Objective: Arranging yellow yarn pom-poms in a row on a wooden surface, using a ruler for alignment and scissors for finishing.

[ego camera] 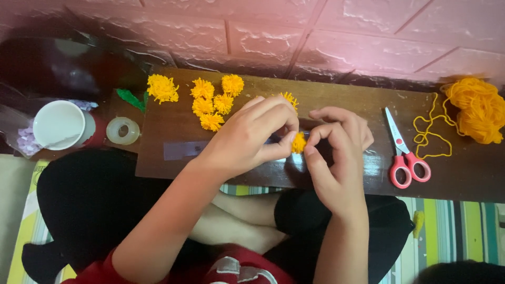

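My left hand (247, 138) and my right hand (336, 152) meet over a dark wooden board (173, 129) on my lap. Both pinch a small orange yarn pompom (299, 143) between thumbs and fingertips. Behind my left hand another pompom (289, 98) peeks out. Several finished orange pompoms (213, 102) lie in a cluster at the board's far left, and one more pompom (162, 88) sits beside a green leaf piece (130, 98).
Red-handled scissors (404, 152) lie on the board to the right. A loose ball of orange yarn (480, 109) sits at the far right. A roll of clear tape (123, 130) and a white cup (59, 125) stand at left. A brick wall runs behind.
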